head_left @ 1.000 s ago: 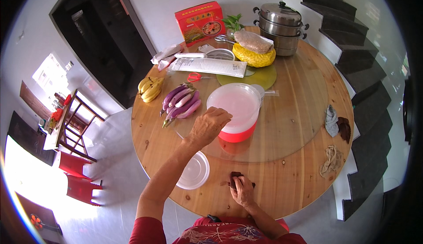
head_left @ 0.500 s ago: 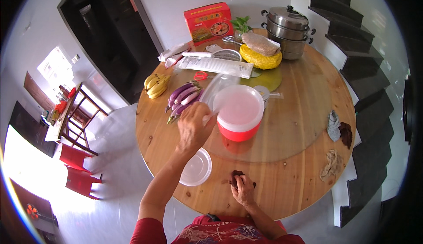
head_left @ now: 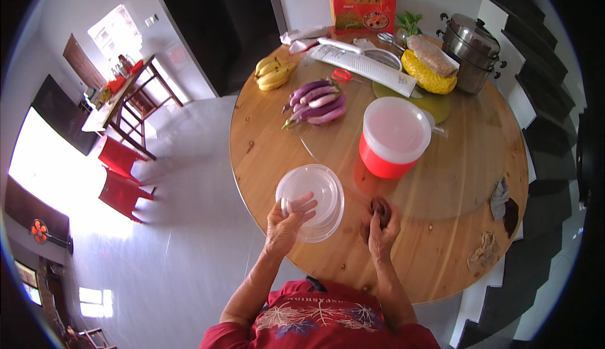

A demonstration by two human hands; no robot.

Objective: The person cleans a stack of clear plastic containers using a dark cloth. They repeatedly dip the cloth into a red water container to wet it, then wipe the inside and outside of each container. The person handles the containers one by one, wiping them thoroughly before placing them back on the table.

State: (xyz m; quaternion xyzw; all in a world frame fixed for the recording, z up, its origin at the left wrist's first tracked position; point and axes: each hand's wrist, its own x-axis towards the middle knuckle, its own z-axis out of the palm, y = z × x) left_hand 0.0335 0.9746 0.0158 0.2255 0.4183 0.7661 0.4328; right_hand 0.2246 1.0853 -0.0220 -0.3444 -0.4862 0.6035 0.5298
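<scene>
My left hand [head_left: 285, 226] grips the rim of a clear round plastic lid [head_left: 321, 182], its fingers showing through the plastic. The lid is held near the table's front left edge. A second pale round rim [head_left: 326, 230] shows just below it, partly hidden. My right hand [head_left: 383, 235] is closed on a dark brown cloth [head_left: 380, 209] to the right of the lid. Beyond the cloth stands a red tub [head_left: 386, 163] with a translucent whitish top [head_left: 398, 128].
Purple eggplants [head_left: 318, 102] and bananas [head_left: 274, 73] lie at the left of the round wooden table [head_left: 460, 235]. Red scissors [head_left: 341, 75], a long white package [head_left: 365, 68], a yellow bundle [head_left: 428, 75], a red box [head_left: 363, 8] and a steamer pot [head_left: 469, 49] are farther back. Rags [head_left: 499, 199] lie right.
My left hand has come back from beside the red tub with the clear lid, bringing it toward me over the near left. My right hand still holds the cloth. The view has shifted left.
</scene>
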